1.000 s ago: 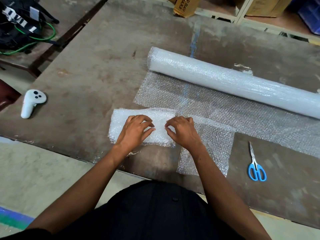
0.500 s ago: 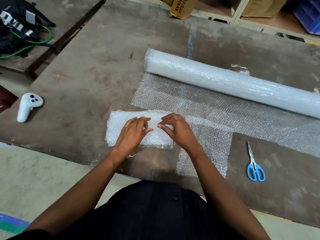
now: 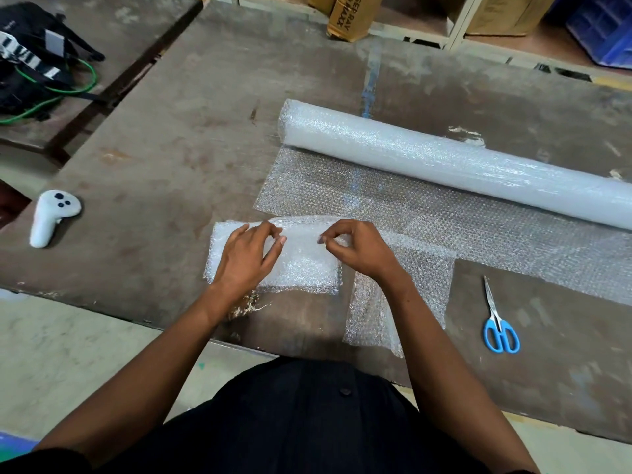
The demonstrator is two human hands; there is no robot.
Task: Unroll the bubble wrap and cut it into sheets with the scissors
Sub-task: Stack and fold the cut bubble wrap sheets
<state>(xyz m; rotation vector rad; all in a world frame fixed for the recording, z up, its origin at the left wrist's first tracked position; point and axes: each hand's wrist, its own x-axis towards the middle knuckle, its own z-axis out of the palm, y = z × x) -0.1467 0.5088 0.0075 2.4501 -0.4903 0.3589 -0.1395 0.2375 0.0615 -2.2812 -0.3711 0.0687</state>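
A long bubble wrap roll (image 3: 444, 162) lies across the table, with an unrolled stretch (image 3: 342, 189) spread toward me. A folded stack of cut sheets (image 3: 301, 265) sits near the front edge. My left hand (image 3: 246, 258) rests on the stack, thumb and fingers bent at its top edge. My right hand (image 3: 355, 248) pinches the top edge of the stack beside it. A single cut sheet (image 3: 424, 289) lies under my right forearm. Blue-handled scissors (image 3: 497, 319) lie shut on the table to the right, untouched.
A white handheld controller (image 3: 51, 213) lies at the table's left. A second table at the far left carries a black bag with a green cable (image 3: 34, 73). Cardboard boxes (image 3: 352, 15) and a blue crate (image 3: 602, 25) stand beyond the far edge.
Both hands have moved up from the middle of the folded stack to its far edge, and the fingertips have drawn closer into a pinch. Roll and scissors have not moved.
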